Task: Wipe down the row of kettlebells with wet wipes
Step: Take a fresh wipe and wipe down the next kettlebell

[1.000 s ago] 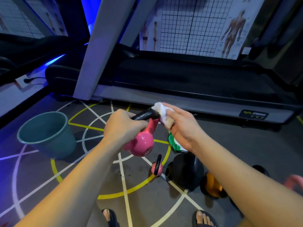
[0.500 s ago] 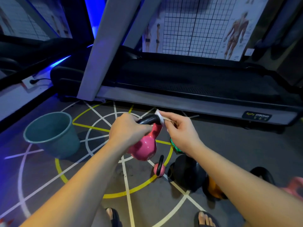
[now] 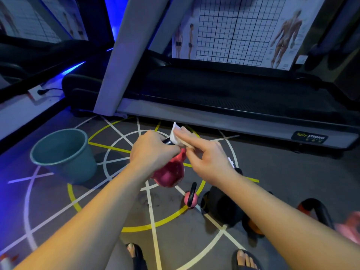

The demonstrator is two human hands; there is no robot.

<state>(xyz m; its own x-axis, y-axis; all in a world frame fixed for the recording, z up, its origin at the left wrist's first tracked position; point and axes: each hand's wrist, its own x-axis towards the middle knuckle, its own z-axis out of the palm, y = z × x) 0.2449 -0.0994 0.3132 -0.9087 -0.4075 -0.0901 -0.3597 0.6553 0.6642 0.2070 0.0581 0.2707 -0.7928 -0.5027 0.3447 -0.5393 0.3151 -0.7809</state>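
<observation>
My left hand (image 3: 153, 151) grips the black handle of a pink kettlebell (image 3: 170, 175) and holds it up off the floor. My right hand (image 3: 206, 157) pinches a white wet wipe (image 3: 175, 136) against the far end of that handle. On the floor below stand a small pink kettlebell (image 3: 190, 199), a big black kettlebell (image 3: 226, 208), an orange one (image 3: 253, 228) partly behind my right forearm, and a black-handled red one (image 3: 313, 210). Another pink one (image 3: 350, 228) shows at the right edge.
A teal bucket (image 3: 64, 154) stands on the floor to the left. A treadmill (image 3: 224, 121) runs across right behind the kettlebells. My sandalled feet (image 3: 136, 254) are at the bottom. The grey floor carries yellow and white lines.
My right hand has slid the wipe along the handle and loosened, its fingers now more stretched out. The lifted kettlebell hangs a little lower and nearer me.
</observation>
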